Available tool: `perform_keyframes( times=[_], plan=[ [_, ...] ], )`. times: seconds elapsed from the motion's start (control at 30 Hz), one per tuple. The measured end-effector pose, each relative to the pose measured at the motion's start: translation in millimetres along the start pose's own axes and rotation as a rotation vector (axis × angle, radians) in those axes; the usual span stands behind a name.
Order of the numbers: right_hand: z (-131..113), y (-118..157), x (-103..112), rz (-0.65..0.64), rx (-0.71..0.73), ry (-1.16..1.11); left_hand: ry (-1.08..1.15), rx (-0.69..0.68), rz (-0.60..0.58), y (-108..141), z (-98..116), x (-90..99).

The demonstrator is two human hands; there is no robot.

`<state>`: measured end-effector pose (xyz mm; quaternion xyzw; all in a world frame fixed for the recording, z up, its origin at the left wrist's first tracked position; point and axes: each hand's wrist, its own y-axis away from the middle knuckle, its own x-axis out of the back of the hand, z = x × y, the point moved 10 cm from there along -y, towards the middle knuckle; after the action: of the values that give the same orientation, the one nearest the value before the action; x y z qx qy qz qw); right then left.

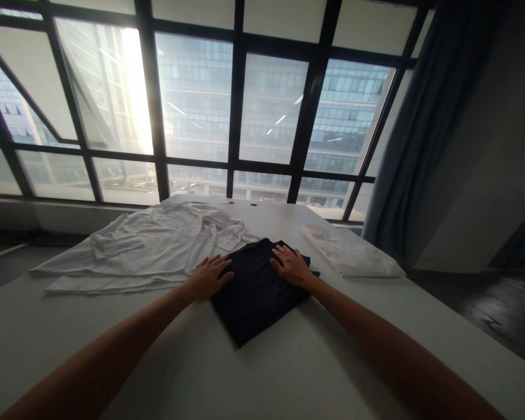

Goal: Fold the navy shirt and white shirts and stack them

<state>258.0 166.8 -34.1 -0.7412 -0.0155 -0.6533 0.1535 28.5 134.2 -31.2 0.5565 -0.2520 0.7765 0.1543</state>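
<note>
A dark navy cloth, folded into a compact shape, lies on the white table in front of me. My left hand rests on its left edge, fingers spread and pointing away from me. On its upper right part lies my right hand, palm down with the fingers apart. Neither hand grips anything. To the left, a white garment is spread out with wrinkles, and its right side reaches close to the dark cloth.
A folded white cloth lies near the table's right edge. Beyond the table stand large framed windows, with a blue-grey curtain at the right. A small dark oval shows at the table's far end.
</note>
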Motion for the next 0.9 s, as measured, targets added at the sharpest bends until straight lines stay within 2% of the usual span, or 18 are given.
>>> perform_keyframes(
  times=[0.1, 0.17, 0.23, 0.27, 0.33, 0.43, 0.5, 0.57, 0.6, 0.67, 0.73, 0.77, 0.83, 0.9],
  plan=[
    [2.4, 39.2, -4.2, -0.059, -0.001, 0.026, -0.043, 0.025, -0.080, -1.9, -21.0, -16.7],
    [13.6, 57.2, 7.6, -0.001, -0.073, 0.071, -0.064, 0.018, -0.081, -0.3, -20.7, -19.5],
    [33.3, 69.4, 26.0, 0.069, -0.210, 0.132, -0.082, 0.039, -0.066, 0.9, -17.4, -16.0],
    [46.6, 74.2, 32.2, 0.060, -0.304, 0.146, -0.093, 0.058, -0.057, 0.9, -15.6, -12.6],
    [73.7, 82.8, 34.7, -0.048, -0.491, 0.112, -0.125, 0.101, -0.029, 0.0, -12.0, -3.1],
    [92.4, 87.7, 24.5, -0.252, -0.593, -0.097, -0.170, 0.164, 0.003, -1.7, -7.2, 12.6],
    [93.6, 85.6, 17.7, -0.320, -0.607, -0.290, -0.165, 0.234, -0.013, -0.2, -8.6, 20.7],
    [89.9, 78.8, 11.8, -0.345, -0.609, -0.489, -0.107, 0.305, -0.103, 4.8, -12.5, 21.8],
    [86.3, 72.5, 10.3, -0.339, -0.593, -0.570, -0.050, 0.345, -0.190, 9.1, -15.5, 17.8],
    [77.8, 53.4, 12.5, -0.276, -0.521, -0.663, 0.104, 0.433, -0.407, 21.2, -20.4, 3.6],
    [70.6, 29.4, 25.3, -0.109, -0.418, -0.646, 0.257, 0.516, -0.558, 29.0, -22.7, -7.2],
    [68.3, 18.9, 34.3, 0.000, -0.378, -0.608, 0.311, 0.548, -0.556, 26.0, -24.4, -7.7],
    [68.0, 6.3, 47.7, 0.181, -0.372, -0.530, 0.361, 0.582, -0.415, 6.2, -30.0, -0.3],
    [74.4, 4.1, 43.6, 0.195, -0.471, -0.516, 0.383, 0.609, -0.233, -19.9, -36.6, 7.0]
  ],
)
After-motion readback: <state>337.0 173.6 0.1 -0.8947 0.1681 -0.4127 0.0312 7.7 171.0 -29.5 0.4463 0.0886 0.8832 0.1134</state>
